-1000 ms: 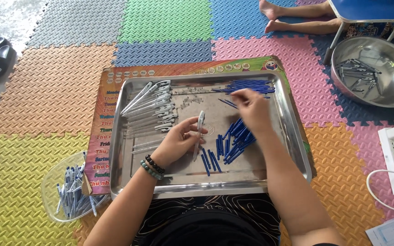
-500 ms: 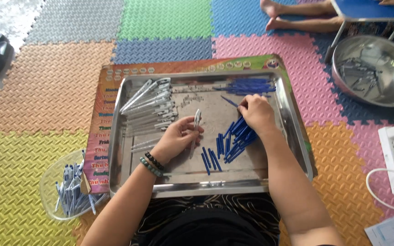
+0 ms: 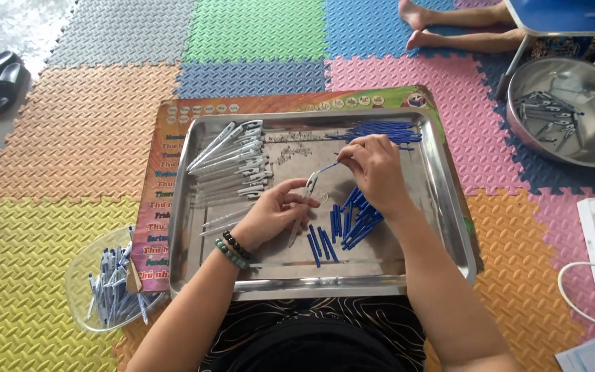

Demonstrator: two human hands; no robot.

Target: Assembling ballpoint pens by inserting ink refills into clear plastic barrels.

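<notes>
Under the right hand (image 3: 374, 169), blue refill (image 3: 328, 167) end hidden

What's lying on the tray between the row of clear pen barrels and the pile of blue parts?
In the head view, the left hand holding a clear pen barrel.

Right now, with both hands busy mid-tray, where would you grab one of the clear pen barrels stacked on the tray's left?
Take a clear pen barrel at mid-length, coming from above, probably the top or outermost one. They lie flat, side by side and touching, slanting up to the right on the tray, so only the upper side is free. The left hand is nearest.
</notes>
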